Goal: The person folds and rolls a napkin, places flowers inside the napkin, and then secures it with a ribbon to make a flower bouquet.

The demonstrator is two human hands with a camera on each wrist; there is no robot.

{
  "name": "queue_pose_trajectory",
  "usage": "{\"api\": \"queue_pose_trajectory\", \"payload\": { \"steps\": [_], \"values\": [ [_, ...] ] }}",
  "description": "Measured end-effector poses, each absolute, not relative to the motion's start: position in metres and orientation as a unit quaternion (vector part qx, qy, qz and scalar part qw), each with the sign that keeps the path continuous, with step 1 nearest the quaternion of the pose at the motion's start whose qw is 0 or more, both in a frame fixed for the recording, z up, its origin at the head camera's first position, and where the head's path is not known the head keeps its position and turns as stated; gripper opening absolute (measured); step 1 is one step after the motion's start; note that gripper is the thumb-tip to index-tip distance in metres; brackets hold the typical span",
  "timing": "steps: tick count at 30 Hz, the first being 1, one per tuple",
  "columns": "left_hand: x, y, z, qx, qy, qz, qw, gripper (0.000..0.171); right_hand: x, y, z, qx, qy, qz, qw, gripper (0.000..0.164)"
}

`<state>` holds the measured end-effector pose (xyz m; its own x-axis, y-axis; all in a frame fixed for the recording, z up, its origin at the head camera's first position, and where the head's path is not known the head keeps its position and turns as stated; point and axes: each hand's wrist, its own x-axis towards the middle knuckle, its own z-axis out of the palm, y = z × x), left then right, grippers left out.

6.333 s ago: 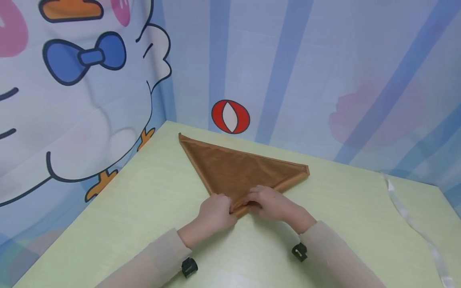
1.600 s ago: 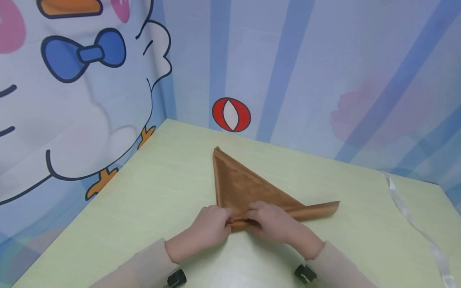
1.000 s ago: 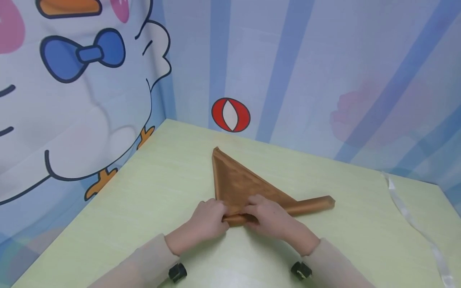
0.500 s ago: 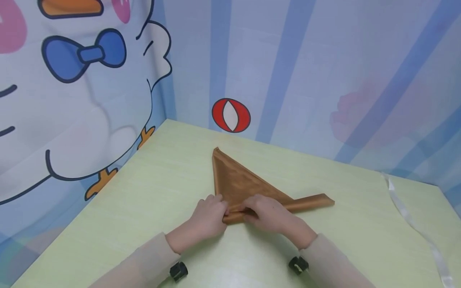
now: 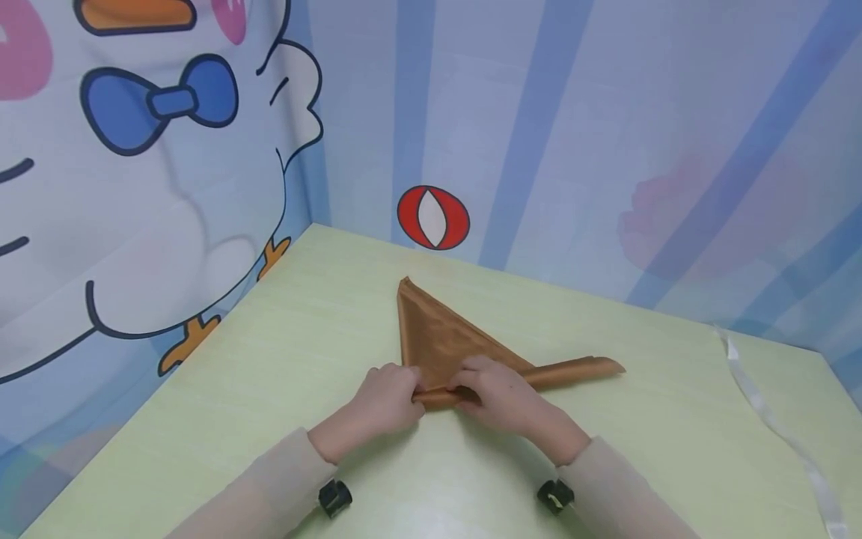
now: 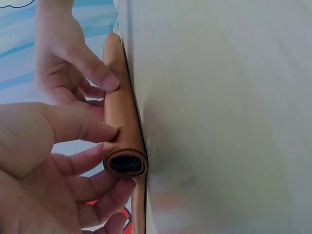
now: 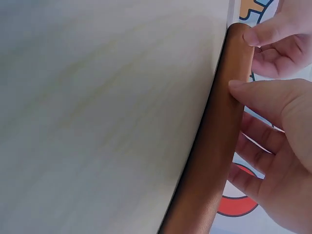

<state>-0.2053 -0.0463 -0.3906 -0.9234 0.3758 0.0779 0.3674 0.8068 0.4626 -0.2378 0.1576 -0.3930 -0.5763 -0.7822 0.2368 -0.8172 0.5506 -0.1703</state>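
Note:
A brown satin cloth napkin lies on the table, a flat triangle with its near edge rolled into a tube. The tube's right end sticks out past the triangle. My left hand grips the roll's left end between thumb and fingers. In the left wrist view, the hollow spiral end of the roll opens just beside those fingers. My right hand pinches the roll a little further right, thumb on the near side and fingers over the far side. The right wrist view shows the right thumb pressed on the roll.
A white ribbon trails along the right side of the pale green table. A blue striped backdrop with a cartoon bird stands behind and to the left. Small black devices hang at both wrists.
The cloth has turned from a wide triangle, its right corner swinging nearer. Both hands have rolled the near edge further away from me, the roll thickening and the flat part shrinking.

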Motion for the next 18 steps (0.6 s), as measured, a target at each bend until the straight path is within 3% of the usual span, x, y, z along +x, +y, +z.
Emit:
{"api": "queue_pose_trajectory", "payload": {
  "steps": [18],
  "values": [
    [-0.2106,-0.0397,-0.3863,0.158,0.966,0.202,0.033,0.013,-0.2471,0.1521,-0.3912,0.454,-0.88,0.126,0.055,0.013]
  ]
}}
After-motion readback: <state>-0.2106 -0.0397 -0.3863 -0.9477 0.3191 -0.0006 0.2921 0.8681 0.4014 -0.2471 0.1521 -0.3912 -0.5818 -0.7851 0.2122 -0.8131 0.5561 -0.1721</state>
